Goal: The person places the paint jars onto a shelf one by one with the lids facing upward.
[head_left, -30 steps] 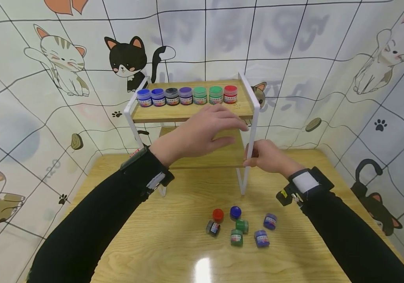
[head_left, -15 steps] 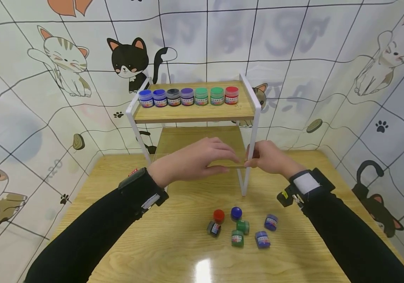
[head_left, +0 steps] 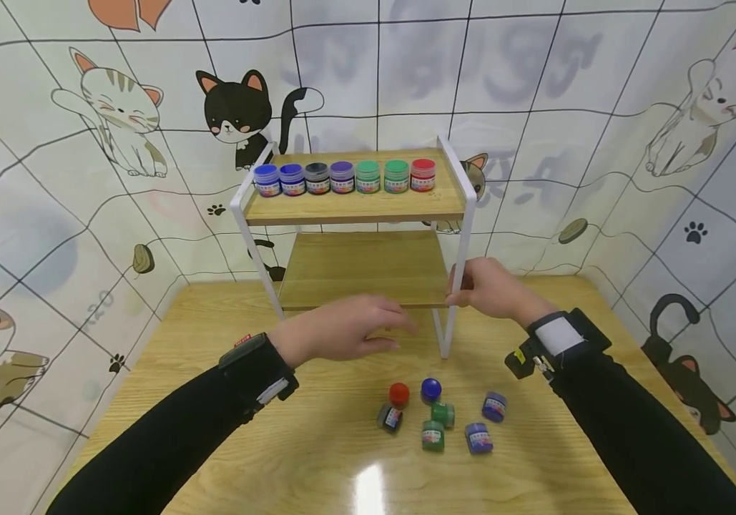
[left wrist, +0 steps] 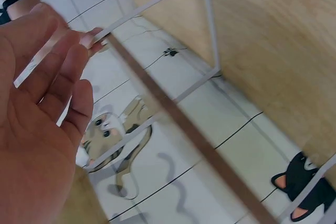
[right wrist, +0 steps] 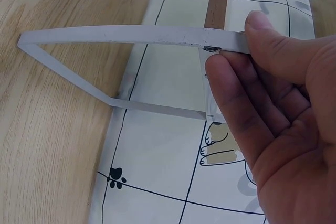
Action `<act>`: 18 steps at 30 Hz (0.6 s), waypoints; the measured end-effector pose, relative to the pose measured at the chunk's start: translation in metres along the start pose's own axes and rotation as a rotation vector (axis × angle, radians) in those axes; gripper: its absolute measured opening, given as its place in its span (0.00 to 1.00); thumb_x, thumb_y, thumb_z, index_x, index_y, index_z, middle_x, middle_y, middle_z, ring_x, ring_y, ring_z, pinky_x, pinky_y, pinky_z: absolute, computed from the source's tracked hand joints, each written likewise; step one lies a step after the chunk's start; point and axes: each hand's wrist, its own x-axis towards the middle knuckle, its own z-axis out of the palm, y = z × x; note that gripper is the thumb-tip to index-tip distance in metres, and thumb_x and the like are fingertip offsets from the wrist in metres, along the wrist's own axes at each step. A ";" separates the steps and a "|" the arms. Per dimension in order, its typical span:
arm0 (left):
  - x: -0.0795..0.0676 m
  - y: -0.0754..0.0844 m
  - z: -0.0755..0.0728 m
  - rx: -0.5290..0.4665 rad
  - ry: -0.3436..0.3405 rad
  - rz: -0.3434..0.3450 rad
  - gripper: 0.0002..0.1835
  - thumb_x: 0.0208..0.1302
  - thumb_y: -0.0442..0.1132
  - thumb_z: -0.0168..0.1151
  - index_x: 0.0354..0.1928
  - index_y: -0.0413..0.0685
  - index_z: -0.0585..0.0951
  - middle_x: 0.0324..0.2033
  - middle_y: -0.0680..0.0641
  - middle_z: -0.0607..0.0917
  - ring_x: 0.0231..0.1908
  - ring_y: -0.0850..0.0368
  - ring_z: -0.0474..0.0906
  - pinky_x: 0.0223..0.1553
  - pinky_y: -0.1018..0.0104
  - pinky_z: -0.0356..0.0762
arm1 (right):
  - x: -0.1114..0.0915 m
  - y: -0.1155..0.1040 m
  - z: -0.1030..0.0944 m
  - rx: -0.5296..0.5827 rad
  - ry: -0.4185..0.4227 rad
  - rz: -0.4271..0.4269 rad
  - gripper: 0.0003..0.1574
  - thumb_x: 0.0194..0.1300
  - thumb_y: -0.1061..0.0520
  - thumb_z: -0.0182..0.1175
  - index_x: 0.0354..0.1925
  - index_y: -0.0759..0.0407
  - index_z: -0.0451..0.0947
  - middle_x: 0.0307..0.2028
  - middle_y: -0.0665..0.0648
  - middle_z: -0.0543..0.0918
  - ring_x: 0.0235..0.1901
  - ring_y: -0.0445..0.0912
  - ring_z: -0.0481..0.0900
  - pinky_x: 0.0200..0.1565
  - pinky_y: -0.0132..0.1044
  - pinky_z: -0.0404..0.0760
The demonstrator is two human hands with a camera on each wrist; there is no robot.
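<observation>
A two-tier rack (head_left: 355, 209) with wooden boards and a white frame stands on the table. My right hand (head_left: 493, 290) pinches its front right leg (right wrist: 131, 34) near the lower board (head_left: 368, 268), thumb on one side and fingers curled on the other. In front of that board's edge, my left hand (head_left: 345, 330) hovers with loosely bent fingers and holds nothing. A row of small paint jars with coloured lids, among them a red-lidded jar (head_left: 422, 175) and a grey-lidded jar (head_left: 317, 178), stands along the upper board.
Several more paint jars lie or stand on the wooden table (head_left: 265, 443) near the person, including a red-lidded jar (head_left: 399, 395), a green jar (head_left: 433, 435) and a purple jar (head_left: 478, 438). A cat-print cloth (head_left: 535, 86) covers the walls behind.
My left hand has come down from in front of the upper board, past the lower board, to just below its front edge. The right hand stays on the rack's leg.
</observation>
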 end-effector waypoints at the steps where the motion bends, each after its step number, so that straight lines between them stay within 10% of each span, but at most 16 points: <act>1: -0.001 -0.001 0.004 -0.003 -0.019 -0.011 0.18 0.71 0.44 0.57 0.60 0.53 0.78 0.58 0.52 0.81 0.60 0.58 0.75 0.63 0.64 0.72 | 0.000 0.000 0.000 0.001 0.000 -0.002 0.03 0.62 0.62 0.66 0.34 0.61 0.81 0.31 0.56 0.86 0.32 0.45 0.81 0.37 0.39 0.80; 18: -0.016 -0.015 0.082 -0.161 -0.182 -0.061 0.14 0.69 0.46 0.59 0.54 0.54 0.81 0.49 0.55 0.83 0.43 0.63 0.78 0.45 0.77 0.75 | 0.000 0.000 0.001 -0.002 0.007 -0.011 0.04 0.62 0.61 0.66 0.34 0.61 0.81 0.31 0.55 0.86 0.33 0.45 0.82 0.39 0.41 0.82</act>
